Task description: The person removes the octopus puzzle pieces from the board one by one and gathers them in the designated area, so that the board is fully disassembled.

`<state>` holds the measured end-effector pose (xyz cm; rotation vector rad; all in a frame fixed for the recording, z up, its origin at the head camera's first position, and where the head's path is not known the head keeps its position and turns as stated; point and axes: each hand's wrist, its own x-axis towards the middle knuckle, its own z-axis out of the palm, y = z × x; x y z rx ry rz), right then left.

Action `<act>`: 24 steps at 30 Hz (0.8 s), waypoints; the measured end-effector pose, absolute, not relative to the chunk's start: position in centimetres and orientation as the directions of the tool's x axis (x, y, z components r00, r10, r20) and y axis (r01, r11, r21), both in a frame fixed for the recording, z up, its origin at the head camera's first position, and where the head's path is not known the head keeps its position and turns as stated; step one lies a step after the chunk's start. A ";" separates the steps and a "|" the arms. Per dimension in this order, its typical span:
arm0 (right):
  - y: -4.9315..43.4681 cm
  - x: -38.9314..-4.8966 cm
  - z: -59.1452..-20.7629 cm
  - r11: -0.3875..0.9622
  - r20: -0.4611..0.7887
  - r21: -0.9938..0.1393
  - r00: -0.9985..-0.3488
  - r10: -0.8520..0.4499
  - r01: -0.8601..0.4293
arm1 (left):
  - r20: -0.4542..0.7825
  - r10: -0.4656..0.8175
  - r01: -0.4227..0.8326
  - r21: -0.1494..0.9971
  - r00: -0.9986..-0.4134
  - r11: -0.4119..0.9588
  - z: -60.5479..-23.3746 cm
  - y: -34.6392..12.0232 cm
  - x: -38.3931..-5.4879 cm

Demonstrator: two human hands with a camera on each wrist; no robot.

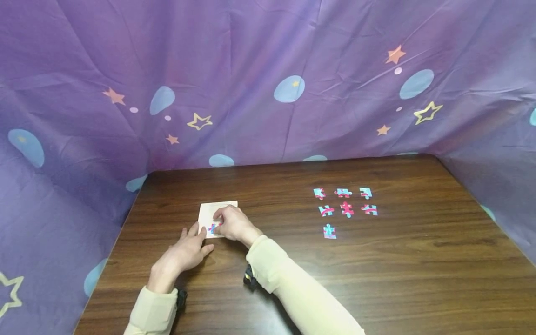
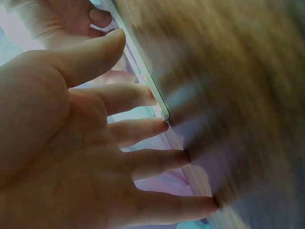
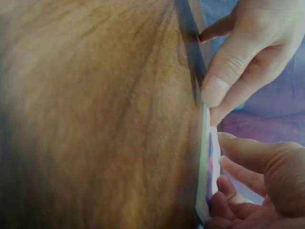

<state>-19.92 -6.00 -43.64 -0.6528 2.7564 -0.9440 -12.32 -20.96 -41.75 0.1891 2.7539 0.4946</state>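
Observation:
A white square puzzle tray [image 1: 205, 215] lies on the left part of the table. My right hand [image 1: 236, 226] is over it, thumb and fingers curled down at a jigsaw piece [image 3: 211, 164] against the tray face; the hand covers much of that spot. A pink and blue jigsaw piece [image 1: 211, 228] shows in the tray beside the fingertips. My left hand [image 1: 184, 251] rests at the tray's lower left corner, fingers fairly straight and spread. In the left wrist view, fingertips of the left hand [image 2: 90, 129] touch the tray edge and table.
Several pink and blue jigsaw pieces [image 1: 346, 209] lie apart in rows on the right half of the brown wooden table [image 1: 402, 279]. A purple patterned cloth [image 1: 251, 56] hangs behind the table and along its sides.

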 end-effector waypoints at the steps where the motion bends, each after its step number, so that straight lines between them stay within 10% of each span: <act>1: -6.1 -19.9 -43.7 0.717 -0.008 -0.601 -0.894 -0.448 -0.354 | -0.306 0.185 0.068 0.357 -0.934 0.932 -41.8 -20.9 -12.3; 24: -6.8 -19.1 -43.6 0.789 -0.063 -0.523 -0.908 -0.413 -0.323 | -0.324 0.187 0.066 0.349 -0.928 0.935 -41.8 -20.6 -12.4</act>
